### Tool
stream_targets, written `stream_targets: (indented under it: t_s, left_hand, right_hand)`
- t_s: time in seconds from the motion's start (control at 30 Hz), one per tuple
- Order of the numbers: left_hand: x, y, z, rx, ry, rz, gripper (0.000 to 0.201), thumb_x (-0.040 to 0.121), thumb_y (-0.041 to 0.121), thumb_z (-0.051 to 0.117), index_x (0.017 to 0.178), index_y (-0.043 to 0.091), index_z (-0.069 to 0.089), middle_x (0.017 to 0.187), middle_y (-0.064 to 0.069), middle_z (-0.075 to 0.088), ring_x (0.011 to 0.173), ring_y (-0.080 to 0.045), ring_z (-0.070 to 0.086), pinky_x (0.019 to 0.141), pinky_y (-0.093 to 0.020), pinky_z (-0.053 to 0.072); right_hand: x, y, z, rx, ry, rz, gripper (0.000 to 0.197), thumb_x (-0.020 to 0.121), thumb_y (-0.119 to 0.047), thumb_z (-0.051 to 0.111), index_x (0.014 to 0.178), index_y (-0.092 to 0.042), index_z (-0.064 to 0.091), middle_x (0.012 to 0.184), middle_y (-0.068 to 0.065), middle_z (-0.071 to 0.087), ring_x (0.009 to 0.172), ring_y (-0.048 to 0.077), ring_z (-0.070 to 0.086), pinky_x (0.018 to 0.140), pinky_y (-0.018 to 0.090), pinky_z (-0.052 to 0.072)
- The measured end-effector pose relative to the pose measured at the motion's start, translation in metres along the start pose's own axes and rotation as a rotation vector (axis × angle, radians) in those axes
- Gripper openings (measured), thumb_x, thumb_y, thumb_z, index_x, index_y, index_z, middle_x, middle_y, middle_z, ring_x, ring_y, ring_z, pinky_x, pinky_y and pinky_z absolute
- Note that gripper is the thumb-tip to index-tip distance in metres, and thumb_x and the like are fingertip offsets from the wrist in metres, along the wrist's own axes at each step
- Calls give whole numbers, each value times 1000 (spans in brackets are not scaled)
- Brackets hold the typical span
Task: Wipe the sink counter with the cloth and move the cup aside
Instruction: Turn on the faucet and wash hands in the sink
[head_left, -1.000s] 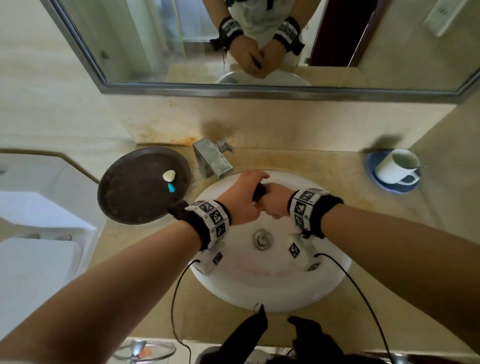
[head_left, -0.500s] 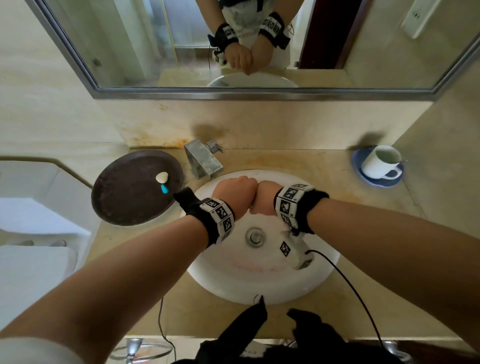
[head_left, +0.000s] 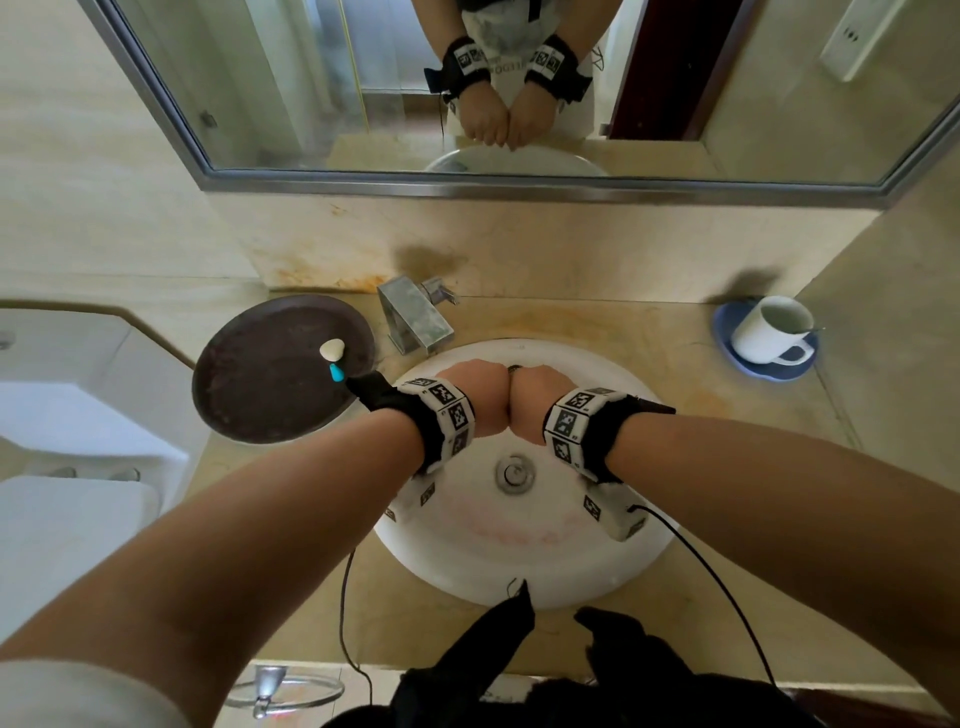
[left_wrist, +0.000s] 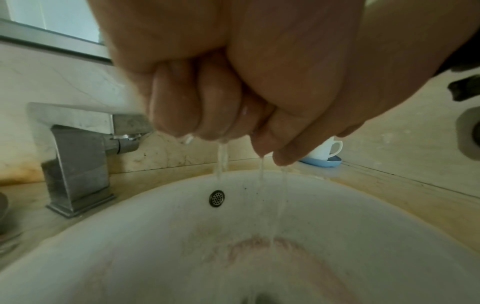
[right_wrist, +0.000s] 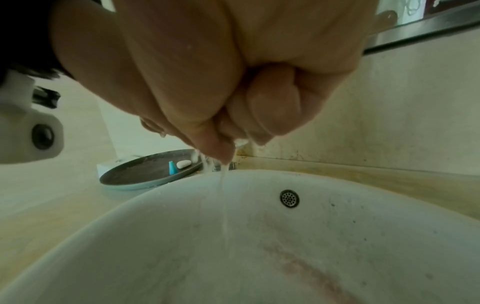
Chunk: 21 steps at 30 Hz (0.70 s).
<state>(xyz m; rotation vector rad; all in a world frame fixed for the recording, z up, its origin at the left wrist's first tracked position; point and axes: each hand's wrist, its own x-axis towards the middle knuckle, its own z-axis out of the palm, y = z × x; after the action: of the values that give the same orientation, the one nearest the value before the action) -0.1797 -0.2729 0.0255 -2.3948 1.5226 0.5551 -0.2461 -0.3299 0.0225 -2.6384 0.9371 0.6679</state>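
- My left hand (head_left: 475, 392) and right hand (head_left: 537, 397) are clenched fists pressed together over the sink (head_left: 613, 566), water dripping; whatever they squeeze is hidden.
- Cup (head_left: 769, 328) sits on a blue saucer (head_left: 727, 343) at two o'clock on the bench (head_left: 597, 322).

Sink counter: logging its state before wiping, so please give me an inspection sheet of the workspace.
Surface: beige stone counter, orange stains by steel faucet.
Job's things: white cup on blue saucer, far right; dark cloth mostly hidden in fists.
Clutter: dark round tray holding white soap, teal cone.
Grippers: left hand, right hand clenched together over white basin, dripping water.
Cables: black cable across basin rim.
Surroundings: wall mirror.
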Motion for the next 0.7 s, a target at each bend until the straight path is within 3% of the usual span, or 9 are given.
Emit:
stream_targets:
  t_s: [0.07, 0.2, 0.27, 0.33, 0.4, 0.47, 0.5, 0.6, 0.7]
  left_hand:
    - [-1, -2, 2, -15, 0, 4, 13, 89, 12, 48, 78, 15, 53, 78, -4, 53, 76, -23, 54, 71, -31, 47]
    - [-4, -8, 5, -68, 53, 27, 15, 89, 15, 48, 91, 13, 63, 81, -3, 60, 72, -22, 54, 66, -31, 45]
    - [-5, -12, 7, -136, 104, 69, 18, 89, 15, 49, 105, 15, 57, 85, -4, 62, 72, -23, 53, 64, -32, 44]
    - [-6, -16, 9, -247, 154, 98, 41, 87, 9, 51, 126, 14, 41, 86, -5, 60, 75, -25, 56, 62, -35, 46]
    - [-9, -21, 14, -311, 248, 138, 60, 84, 5, 56, 138, 15, 32, 107, -8, 61, 91, -27, 60, 72, -38, 52]
    - [-13, -26, 21, -258, 409, 228, 67, 80, 6, 64, 139, 18, 34, 127, -7, 51, 106, -26, 56, 81, -37, 52]
    - [-15, -28, 25, -179, 485, 297, 67, 78, 7, 67, 138, 17, 37, 129, -7, 49, 107, -26, 55, 83, -36, 52]
    - [-16, -29, 37, 25, 647, 453, 69, 71, 12, 73, 132, 10, 43, 124, -11, 52, 106, -28, 56, 84, -38, 53]
    - [-15, -28, 37, 38, 715, 436, 73, 63, 18, 81, 127, 3, 47, 112, -14, 59, 93, -28, 62, 76, -36, 56]
  right_hand:
    - [1, 2, 3, -10, 5, -36, 23, 92, -10, 49, 109, -9, 65, 103, 10, 68, 87, 27, 64, 65, 29, 43]
    - [-2, 5, 4, -30, 66, -56, 18, 90, -15, 48, 93, -14, 66, 89, 7, 69, 59, 19, 51, 51, 25, 36]
    - [-5, 7, 2, -32, 81, -25, 18, 90, -21, 48, 84, -17, 64, 76, 3, 64, 54, 16, 48, 46, 23, 32]
    - [-9, 10, -2, -34, 56, -13, 24, 94, -25, 45, 75, -17, 59, 65, 0, 54, 53, 15, 46, 47, 24, 33]
    - [-16, 10, -10, -4, 8, -46, 33, 98, -27, 41, 69, -17, 52, 65, 1, 48, 57, 16, 44, 55, 27, 37]
    - [-25, 11, -22, 51, -72, -92, 31, 101, -27, 39, 75, -13, 49, 72, 3, 47, 66, 18, 45, 65, 28, 39]
    - [-28, 11, -28, 94, -108, -108, 31, 101, -26, 41, 74, -12, 48, 71, 3, 46, 64, 17, 44, 62, 24, 39]
    - [-26, 13, -34, 320, -263, -68, 38, 92, -25, 59, 60, -16, 40, 55, -1, 39, 46, 12, 33, 40, 20, 32]
    - [-18, 12, -30, 472, -378, 8, 38, 82, -25, 70, 59, -17, 41, 51, 1, 37, 42, 15, 30, 43, 21, 28]
